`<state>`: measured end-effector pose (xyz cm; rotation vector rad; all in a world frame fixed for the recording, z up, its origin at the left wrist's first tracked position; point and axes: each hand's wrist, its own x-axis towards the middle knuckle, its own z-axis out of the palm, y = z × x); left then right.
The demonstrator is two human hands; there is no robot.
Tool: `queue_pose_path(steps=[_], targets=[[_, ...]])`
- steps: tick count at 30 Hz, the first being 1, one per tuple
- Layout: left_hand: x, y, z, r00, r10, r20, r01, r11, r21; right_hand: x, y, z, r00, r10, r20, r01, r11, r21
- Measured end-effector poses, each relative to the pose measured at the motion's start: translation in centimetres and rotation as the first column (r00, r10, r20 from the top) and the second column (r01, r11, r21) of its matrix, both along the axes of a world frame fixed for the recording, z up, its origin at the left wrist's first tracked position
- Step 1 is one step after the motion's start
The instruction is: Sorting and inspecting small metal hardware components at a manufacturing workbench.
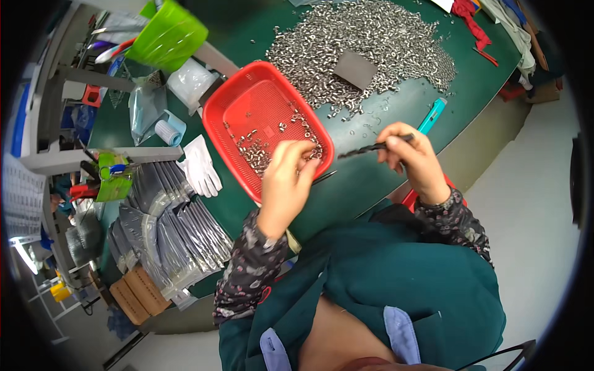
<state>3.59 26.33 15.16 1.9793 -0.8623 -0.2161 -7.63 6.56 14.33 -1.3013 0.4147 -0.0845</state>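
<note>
My right hand [416,162] grips a black drill bit [362,150], its spiral end pointing left toward the basket. My left hand [284,185] is over the near right rim of a red plastic basket [257,102], thumb and fingertips pinched together. Whatever is between them is too small to make out. Small shiny metal rings [252,154] lie scattered inside the basket, mostly at its near end. A thin dark rod [325,177] rests on the green table beside my left fingertips. Beyond the basket spreads a large pile of similar small metal pieces [383,40].
A grey flat plate [356,71] lies on the pile. Right of it is a teal utility knife [432,116]. To the left are a white glove [199,167], stacked plastic-bagged grey sheets [167,216], a cardboard box [139,295] and a bright green bin [170,37]. Metal frame bars cross there.
</note>
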Motion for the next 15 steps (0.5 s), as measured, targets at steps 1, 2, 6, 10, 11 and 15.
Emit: queue_pose_path(steps=[1,2,6,10,11,15], targets=[[0.1,-2.0,-0.7,0.999,-0.044,0.022,0.044,0.999,0.011,-0.8,-1.1,-0.3,0.998,-0.066,0.003,0.066,0.997,0.031],[0.4,-3.5,-1.7,0.997,-0.078,0.002,0.078,0.994,0.075,-1.3,-1.9,-0.6,0.992,-0.124,0.006,0.123,0.99,0.062],[1.6,-9.2,-6.1,0.993,-0.081,0.084,0.058,0.966,0.251,-3.1,-3.7,-1.5,0.966,-0.255,-0.036,0.256,0.966,0.039],[1.6,-14.1,-7.7,0.995,-0.029,0.1,-0.025,0.863,0.505,-4.7,-5.0,-1.7,0.943,-0.327,-0.059,0.33,0.943,0.044],[1.7,-14.6,-8.5,0.99,-0.032,0.139,-0.043,0.859,0.509,-5.0,-5.3,-1.6,0.948,-0.309,-0.07,0.312,0.949,0.035],[1.6,-16.2,-10.0,0.963,-0.082,0.258,-0.08,0.824,0.56,-5.7,-5.8,-2.5,0.953,-0.302,-0.033,0.303,0.952,0.03]])
